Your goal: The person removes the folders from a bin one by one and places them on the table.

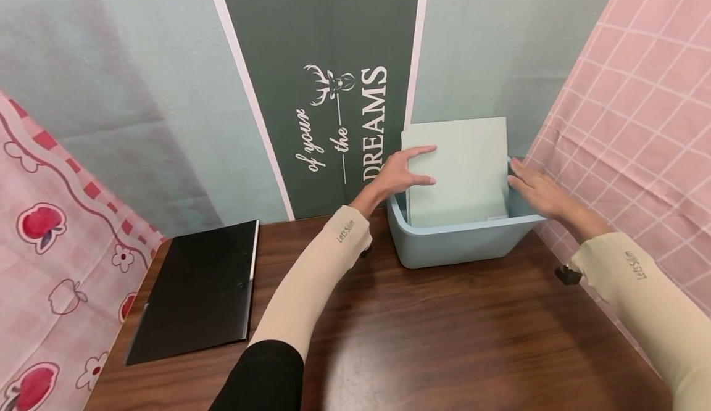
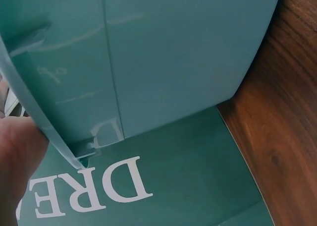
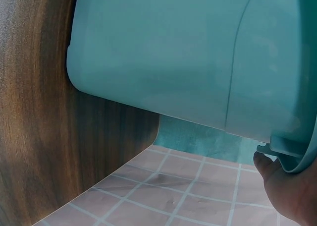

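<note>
A pale green folder [image 1: 458, 170] stands upright in a light blue plastic bin [image 1: 444, 244], its upper part rising above the rim. Another pale edge shows behind its left side. My left hand [image 1: 397, 173] is at the folder's left edge, with thumb and index finger straight and spread across its front; the other fingers are hidden. At the bin's right side, my right hand [image 1: 536, 189] reaches over the rim, fingers fairly straight, their tips near the folder's right edge. The right wrist view shows part of that hand [image 3: 292, 191] beside the bin's rim [image 3: 297, 159].
A black clipboard-like folder [image 1: 197, 294] lies flat at the left of the brown wooden table [image 1: 400, 337]. Behind the bin hangs a green and grey printed cloth [image 1: 333, 22]. Pink checked cloth [image 1: 650, 108] borders the right, and fruit-patterned cloth [image 1: 61, 263] the left.
</note>
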`<state>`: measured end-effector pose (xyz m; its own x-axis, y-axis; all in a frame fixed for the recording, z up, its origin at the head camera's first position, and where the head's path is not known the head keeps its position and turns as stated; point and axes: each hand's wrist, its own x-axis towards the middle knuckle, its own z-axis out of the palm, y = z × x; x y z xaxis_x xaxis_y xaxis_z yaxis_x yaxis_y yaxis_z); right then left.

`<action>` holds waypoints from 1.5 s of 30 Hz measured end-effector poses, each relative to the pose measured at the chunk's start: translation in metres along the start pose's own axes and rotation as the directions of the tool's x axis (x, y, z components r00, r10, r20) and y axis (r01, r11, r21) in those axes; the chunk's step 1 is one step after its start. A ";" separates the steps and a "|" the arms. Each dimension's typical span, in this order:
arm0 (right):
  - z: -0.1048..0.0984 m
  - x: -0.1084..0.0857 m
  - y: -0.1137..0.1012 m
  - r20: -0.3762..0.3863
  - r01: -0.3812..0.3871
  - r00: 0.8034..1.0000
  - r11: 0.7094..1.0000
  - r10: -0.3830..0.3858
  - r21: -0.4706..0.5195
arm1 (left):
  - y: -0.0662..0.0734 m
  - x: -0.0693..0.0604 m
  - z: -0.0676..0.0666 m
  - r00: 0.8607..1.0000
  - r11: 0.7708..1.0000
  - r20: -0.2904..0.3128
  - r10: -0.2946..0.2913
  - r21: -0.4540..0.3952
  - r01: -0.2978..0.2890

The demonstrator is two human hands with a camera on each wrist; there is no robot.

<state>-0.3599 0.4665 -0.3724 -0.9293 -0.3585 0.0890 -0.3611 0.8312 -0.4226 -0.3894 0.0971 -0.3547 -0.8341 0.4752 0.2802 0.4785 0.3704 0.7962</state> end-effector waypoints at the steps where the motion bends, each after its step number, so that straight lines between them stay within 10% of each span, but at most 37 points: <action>1: 0.000 0.000 0.000 0.000 -0.001 1.000 1.000 0.001 -0.001 | 0.000 -0.001 0.001 1.000 1.000 -0.011 -0.004 -0.001 0.004; 31: 0.002 -0.013 -0.013 -0.031 0.007 0.999 0.999 -0.008 -0.031 | 0.009 -0.021 0.001 0.962 0.980 -0.241 -0.125 -0.179 0.082; 45: 0.000 0.000 -0.003 -0.005 0.018 1.000 0.999 -0.018 -0.033 | 0.013 -0.025 -0.001 0.920 0.972 -0.357 -0.161 -0.218 0.086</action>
<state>-0.3586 0.4639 -0.3713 -0.9230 -0.3712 0.1015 -0.3801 0.8381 -0.3914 -0.3627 0.0892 -0.3505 -0.9427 0.0927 0.3206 0.3335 0.2268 0.9151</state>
